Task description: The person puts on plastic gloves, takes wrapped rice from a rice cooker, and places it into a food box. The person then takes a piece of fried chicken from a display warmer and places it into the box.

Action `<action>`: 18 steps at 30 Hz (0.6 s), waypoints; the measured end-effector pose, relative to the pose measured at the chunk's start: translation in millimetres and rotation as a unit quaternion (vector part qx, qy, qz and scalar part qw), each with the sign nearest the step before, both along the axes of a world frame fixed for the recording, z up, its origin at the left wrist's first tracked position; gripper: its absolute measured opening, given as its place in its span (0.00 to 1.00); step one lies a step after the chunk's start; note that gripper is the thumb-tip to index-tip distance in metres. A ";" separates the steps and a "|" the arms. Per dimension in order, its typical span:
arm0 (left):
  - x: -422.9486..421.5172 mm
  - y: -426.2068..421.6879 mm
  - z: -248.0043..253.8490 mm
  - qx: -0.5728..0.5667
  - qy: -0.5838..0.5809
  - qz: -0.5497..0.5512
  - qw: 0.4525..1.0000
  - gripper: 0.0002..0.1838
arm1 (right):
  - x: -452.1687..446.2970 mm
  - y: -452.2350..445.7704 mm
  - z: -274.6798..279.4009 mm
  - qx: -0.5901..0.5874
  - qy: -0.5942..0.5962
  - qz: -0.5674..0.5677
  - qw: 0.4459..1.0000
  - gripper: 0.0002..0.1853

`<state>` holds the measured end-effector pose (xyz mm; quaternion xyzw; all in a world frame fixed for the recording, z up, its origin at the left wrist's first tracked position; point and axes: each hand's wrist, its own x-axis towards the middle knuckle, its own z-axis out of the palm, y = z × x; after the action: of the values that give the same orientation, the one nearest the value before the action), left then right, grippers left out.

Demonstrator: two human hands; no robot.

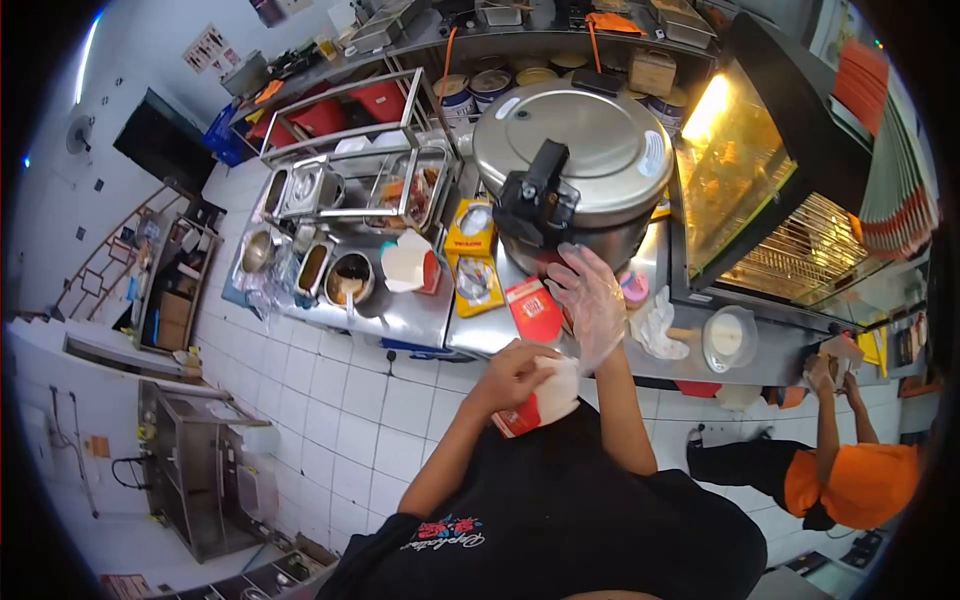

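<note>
My left hand (514,376) is bare and grips a red and white paper food box (556,396) in front of my chest. The box's white inner flaps face up. My right hand (588,300) wears a clear plastic glove and is raised with its fingers spread, just above and beside the box. Behind it, a red carton (534,312) lies on the counter edge. A large steel rice cooker (575,150) with a black handle stands directly beyond my hands. What is inside the held box is hidden.
Yellow boxes (473,228), an open white and red box (410,264) and a sauce pot (349,278) sit left on the steel counter (400,318). Right are a crumpled white cloth (660,325), a round plastic container (729,338) and a lit display warmer (740,170). A co-worker (850,482) in orange stands at right.
</note>
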<state>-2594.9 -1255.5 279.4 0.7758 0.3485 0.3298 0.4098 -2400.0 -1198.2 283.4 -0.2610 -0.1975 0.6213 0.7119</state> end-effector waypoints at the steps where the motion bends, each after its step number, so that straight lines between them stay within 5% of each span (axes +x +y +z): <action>1: -22.2 12.2 -16.8 -0.083 -0.035 0.047 0.995 0.12 | -5.9 8.3 -4.4 -0.012 0.016 -0.012 1.000 0.31; 4: -75.8 33.6 -47.7 -0.199 -0.164 0.130 0.957 0.12 | -15.9 15.6 -24.4 0.016 -0.050 -0.032 0.998 0.30; 13: -123.5 101.4 -74.6 -0.255 -0.262 0.024 0.931 0.11 | -31.1 17.8 -24.8 -0.081 -0.034 -0.074 0.993 0.27; 18: -125.7 141.4 -81.1 -0.139 -0.201 -0.079 0.966 0.16 | -40.4 22.9 -14.5 -0.121 -0.028 -0.102 0.987 0.24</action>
<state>-2720.6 -1114.0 198.3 0.6539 0.2395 0.3935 0.6002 -2440.5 -1175.3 268.9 -0.3814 -0.1133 0.5571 0.7289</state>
